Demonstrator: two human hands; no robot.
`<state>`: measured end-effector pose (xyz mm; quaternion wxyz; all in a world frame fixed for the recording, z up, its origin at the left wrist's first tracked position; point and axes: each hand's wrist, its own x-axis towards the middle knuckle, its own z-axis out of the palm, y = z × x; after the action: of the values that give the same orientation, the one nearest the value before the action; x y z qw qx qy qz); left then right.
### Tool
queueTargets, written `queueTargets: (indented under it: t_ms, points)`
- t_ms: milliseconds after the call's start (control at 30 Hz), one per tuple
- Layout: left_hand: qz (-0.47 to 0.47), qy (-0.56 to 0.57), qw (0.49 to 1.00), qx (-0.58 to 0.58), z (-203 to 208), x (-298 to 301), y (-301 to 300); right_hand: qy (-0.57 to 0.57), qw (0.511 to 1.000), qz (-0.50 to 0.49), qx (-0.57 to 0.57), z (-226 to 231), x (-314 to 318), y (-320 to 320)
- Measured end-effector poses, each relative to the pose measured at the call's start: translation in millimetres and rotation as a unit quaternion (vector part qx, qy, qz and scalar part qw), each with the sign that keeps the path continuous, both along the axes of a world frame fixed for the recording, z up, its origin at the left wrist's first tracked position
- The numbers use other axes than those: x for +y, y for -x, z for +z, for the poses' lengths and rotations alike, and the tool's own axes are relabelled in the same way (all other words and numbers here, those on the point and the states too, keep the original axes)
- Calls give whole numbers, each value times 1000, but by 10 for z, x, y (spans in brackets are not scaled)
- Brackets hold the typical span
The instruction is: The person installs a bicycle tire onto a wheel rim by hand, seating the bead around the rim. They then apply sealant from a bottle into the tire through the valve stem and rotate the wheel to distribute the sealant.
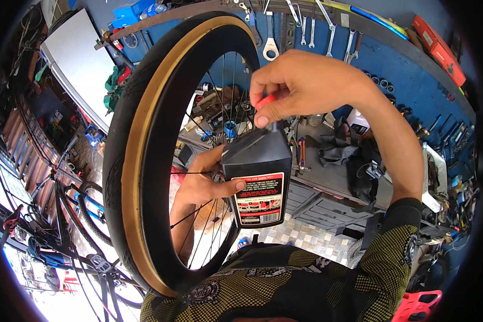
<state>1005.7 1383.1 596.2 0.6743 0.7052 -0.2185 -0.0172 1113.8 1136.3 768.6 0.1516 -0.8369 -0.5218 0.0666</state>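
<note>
Black bottle [256, 153]: held roughly upright in front of the person, right beside a bicycle wheel [163, 145]. Its label [259, 198] faces the camera.

Left hand [201, 182]: grip closed around the bottle's left side, thumb lying across the front near the label's edge. The forearm shows through the wheel's opening, partly behind the rim; exact path between the spokes cannot be made out.

Right hand [311, 80]: above the bottle, elbow bent outward. Grip pinched, thumb against fingers, with a red cap [265, 102] between them just over the neck. Whether the cap is free of the neck or seated on it — cannot tell; the thumb hides the join.

Progress, as judged from this view: the tyre [124, 134], black with a tan sidewall, sits around the rim along the part visible, and the bottle is in hand. Handling of the cap appears to be the step under way. No liquid shows leaving the bottle, so any pouring is not yet done. Bottle contents not visible.

Surroundings: bench [324, 174] beyond the bottle, cluttered with tools and dark cloth [335, 150] — spanners [270, 45] hang on the blue wall above.
</note>
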Motion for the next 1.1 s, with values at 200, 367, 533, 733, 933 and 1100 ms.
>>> queueTargets:
  t_ms: [200,367,533,733,933,1100]
  points:
    - [-3,-8,1000,-12,-42,16,18,-286,958,-3,29,-221,-372,-224]
    - [-8,-7,1000,-25,-79,101,69,-325,908,-262,-44,-1715,-1161,-364]
    - [-13,-12,999,-35,-80,117,4,-82,869,-488,-9,-4166,-2087,-462]
    - [-23,-40,998,-34,-60,182,-18,-87,866,-488,-69,-4325,-2098,-357]
    - [-35,-55,998,-25,-27,156,-29,-395,892,-181,121,-1447,-939,95]
    - [-22,-78,996,-28,-12,153,19,-226,973,-42,10,-390,-336,431]
